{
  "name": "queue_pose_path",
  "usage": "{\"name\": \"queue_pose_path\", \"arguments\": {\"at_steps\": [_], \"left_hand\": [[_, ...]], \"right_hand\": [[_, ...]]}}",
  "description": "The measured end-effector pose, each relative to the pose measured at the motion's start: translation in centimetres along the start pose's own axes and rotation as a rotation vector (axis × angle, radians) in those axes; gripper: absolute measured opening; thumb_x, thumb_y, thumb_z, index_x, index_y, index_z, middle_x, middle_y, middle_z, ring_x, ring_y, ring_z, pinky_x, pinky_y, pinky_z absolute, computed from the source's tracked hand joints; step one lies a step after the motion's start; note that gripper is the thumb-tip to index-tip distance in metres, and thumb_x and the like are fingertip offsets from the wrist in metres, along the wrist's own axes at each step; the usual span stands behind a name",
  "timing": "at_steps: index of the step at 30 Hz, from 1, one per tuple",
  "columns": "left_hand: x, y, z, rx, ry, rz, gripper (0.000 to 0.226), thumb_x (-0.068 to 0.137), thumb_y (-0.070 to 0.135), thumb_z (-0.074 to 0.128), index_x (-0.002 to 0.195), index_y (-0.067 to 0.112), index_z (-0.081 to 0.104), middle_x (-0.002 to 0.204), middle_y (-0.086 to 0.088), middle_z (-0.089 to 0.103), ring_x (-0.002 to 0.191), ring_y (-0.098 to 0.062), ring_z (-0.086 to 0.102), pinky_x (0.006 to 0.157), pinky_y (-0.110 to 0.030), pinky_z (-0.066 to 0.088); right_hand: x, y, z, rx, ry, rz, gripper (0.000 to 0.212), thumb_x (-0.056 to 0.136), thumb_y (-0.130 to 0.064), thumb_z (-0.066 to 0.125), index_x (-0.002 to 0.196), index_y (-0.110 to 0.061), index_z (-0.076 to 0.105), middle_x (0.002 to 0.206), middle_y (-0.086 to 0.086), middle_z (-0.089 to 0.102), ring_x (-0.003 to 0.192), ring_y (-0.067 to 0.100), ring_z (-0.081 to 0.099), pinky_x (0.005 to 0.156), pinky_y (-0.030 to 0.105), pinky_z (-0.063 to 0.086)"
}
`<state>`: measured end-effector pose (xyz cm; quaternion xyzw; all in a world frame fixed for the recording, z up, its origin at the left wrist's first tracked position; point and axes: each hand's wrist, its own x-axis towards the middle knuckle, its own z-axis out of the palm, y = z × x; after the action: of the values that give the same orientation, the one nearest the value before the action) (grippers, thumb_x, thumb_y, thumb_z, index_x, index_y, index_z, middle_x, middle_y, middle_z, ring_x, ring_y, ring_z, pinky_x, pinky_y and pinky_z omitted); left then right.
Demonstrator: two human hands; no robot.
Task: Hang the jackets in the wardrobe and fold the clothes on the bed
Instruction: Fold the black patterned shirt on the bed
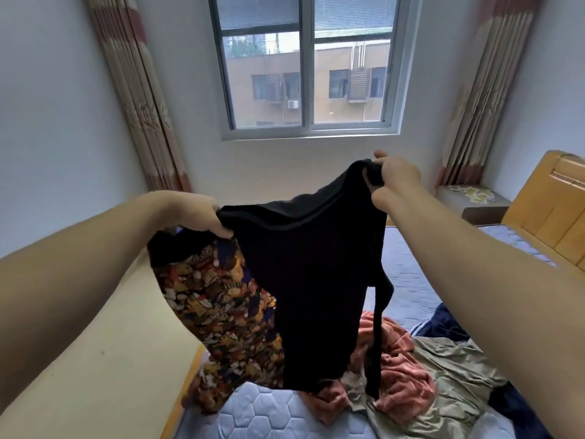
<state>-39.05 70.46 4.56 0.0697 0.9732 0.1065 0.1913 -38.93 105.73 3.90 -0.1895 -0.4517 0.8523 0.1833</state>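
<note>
Left grip (202,217): fingers curled round the black garment (316,267).
Right grip (395,180): clamped on the same garment, higher up.
Below: clothes pile (408,388) on the bed (411,280).

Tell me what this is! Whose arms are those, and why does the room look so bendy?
Those are a person's own arms. A camera sits on their head, looking forward and down, so you see what they see. Its wide lens bends the room. The left hand and right hand each grip the top edge of a black top, holding it up in the air. A colourful patterned cloth hangs behind it; I can't tell what holds it. Below is the bed's blue mattress, with a crumpled pink cloth, a green one and a dark blue one. Behind is a window.
</note>
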Motion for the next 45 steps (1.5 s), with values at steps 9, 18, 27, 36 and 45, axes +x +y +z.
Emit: {"name": "queue_pose_path", "arguments": {"at_steps": [9,18,27,36,45], "left_hand": [[-2.9,0.6,3.9,-0.541,-0.028,0.398,0.027,0.1,0.051,0.055,0.094,0.027,0.067,0.091,0.0,0.073,0.075,-0.011,0.07,0.064,-0.019,0.054],[-0.2,-2.5,5.6,0.14,0.663,0.761,0.041,0.098,0.056,0.051,0.096,0.023,0.076,0.161,0.007,0.022,0.145,-0.028,0.019,0.113,-0.051,0.025],[-1.0,-2.3,5.5,-0.119,0.422,0.579,0.046,0.101,0.048,0.054,0.093,0.006,0.069,0.084,-0.004,0.06,0.081,-0.021,0.061,0.075,-0.038,0.05],[-0.4,-6.2,3.3,-0.246,0.469,0.432,0.031,0.098,0.037,0.057,0.092,0.008,0.064,0.079,-0.002,0.056,0.085,-0.025,0.062,0.089,-0.04,0.057],[-1.4,-19.6,3.1,-0.74,-0.006,0.459,0.014,0.089,0.016,0.072,0.086,0.009,0.06,0.091,-0.008,0.058,0.078,-0.017,0.06,0.059,-0.027,0.059]], "right_hand": [[-6.3,6.2,9.3,-0.014,-0.265,-0.069,0.026,0.093,0.007,0.059,0.112,-0.006,0.07,0.099,0.015,0.067,0.09,0.026,0.069,0.092,0.038,0.059],[-13.6,11.5,8.7,-0.448,-0.34,-0.057,0.029,0.094,-0.006,0.06,0.118,-0.017,0.072,0.109,0.012,0.074,0.097,0.026,0.07,0.073,0.034,0.056],[-17.6,13.4,7.2,-0.42,-0.261,-0.075,0.03,0.094,-0.015,0.061,0.124,-0.016,0.063,0.108,0.009,0.075,0.103,0.026,0.068,0.084,0.039,0.054],[-22.8,19.9,12.0,-1.087,-0.438,0.099,0.083,0.074,-0.051,0.082,0.139,-0.032,0.034,0.127,-0.005,0.059,0.117,0.02,0.058,0.082,0.035,0.048],[-28.5,29.2,21.6,-1.412,-0.088,-0.153,0.021,0.082,-0.015,0.061,0.102,-0.019,0.057,0.085,0.0,0.06,0.082,0.022,0.061,0.054,0.025,0.04]]}}
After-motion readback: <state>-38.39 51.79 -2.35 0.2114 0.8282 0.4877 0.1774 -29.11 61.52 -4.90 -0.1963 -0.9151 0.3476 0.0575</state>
